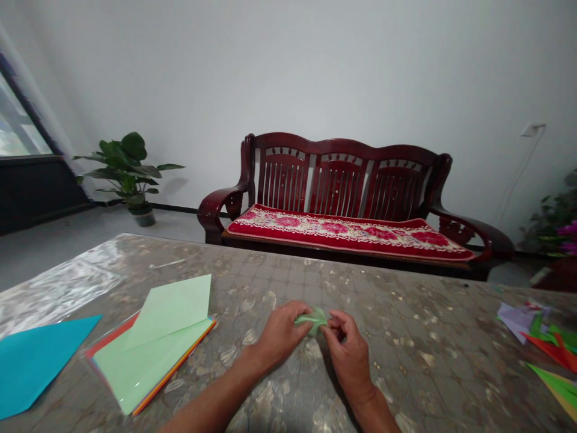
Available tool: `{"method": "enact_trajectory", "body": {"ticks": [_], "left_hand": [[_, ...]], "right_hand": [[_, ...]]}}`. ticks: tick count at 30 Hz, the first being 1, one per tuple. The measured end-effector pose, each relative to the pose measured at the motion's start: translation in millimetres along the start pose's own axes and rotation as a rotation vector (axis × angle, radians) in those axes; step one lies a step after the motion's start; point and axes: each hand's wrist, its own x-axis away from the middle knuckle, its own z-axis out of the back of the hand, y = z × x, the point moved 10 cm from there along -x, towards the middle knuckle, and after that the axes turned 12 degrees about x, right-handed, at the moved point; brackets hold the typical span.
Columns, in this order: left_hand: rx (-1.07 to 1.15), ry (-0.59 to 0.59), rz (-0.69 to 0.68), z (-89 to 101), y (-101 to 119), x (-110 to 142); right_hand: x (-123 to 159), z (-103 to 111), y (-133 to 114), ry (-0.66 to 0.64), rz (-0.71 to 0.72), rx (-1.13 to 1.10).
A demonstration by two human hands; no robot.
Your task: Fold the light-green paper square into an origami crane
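A small folded piece of light green paper point(317, 317) is held above the patterned table, near the middle of the view. My left hand point(285, 329) pinches its left side between thumb and fingers. At its right edge my right hand point(346, 347) is closed, thumb and index finger pressed together on the paper. The exact folds are blurred and partly hidden by my fingers. To the left lies a stack of coloured paper point(153, 361) in a clear sleeve, with a loose pale green sheet point(178, 307) on top.
A blue sheet point(40, 361) lies at the table's left edge, near crinkled clear plastic point(67, 276). Folded paper pieces point(550, 337) in several colours sit at the far right. Beyond the table point(252, 276) stand a wooden bench point(338, 186) and a potted plant point(130, 168).
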Motion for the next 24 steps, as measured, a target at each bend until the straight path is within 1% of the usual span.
{"method": "enact_trajectory", "body": {"ticks": [3, 6, 8, 14, 16, 18, 21, 24], "left_hand": [[-0.08, 0.001, -0.04, -2.6, -1, 3], [-0.088, -0.011, -0.084, -4.5, 0, 6], [-0.092, -0.014, -0.087, -4.5, -1, 7], [-0.107, -0.027, -0.022, -7.9, -1, 4], [-0.122, -0.011, -0.016, -9.0, 1, 3], [-0.124, 0.03, -0.01, -7.9, 1, 2], [-0.059, 0.095, 0.054, -4.8, -8, 1], [0.033, 0.111, 0.159, -4.6, -21, 1]], "right_hand": [[2, -1, -3, 0.008, 0.063, 0.039], [3, 0, -8, 0.022, 0.123, 0.061], [3, 2, -12, 0.031, 0.156, 0.069], [4, 4, -26, 0.04, 0.246, 0.104], [5, 5, -31, 0.038, 0.285, 0.112], [8, 3, -35, 0.028, 0.326, 0.119], [11, 0, -40, -0.008, 0.368, 0.134], [12, -3, -42, -0.042, 0.383, 0.147]]}}
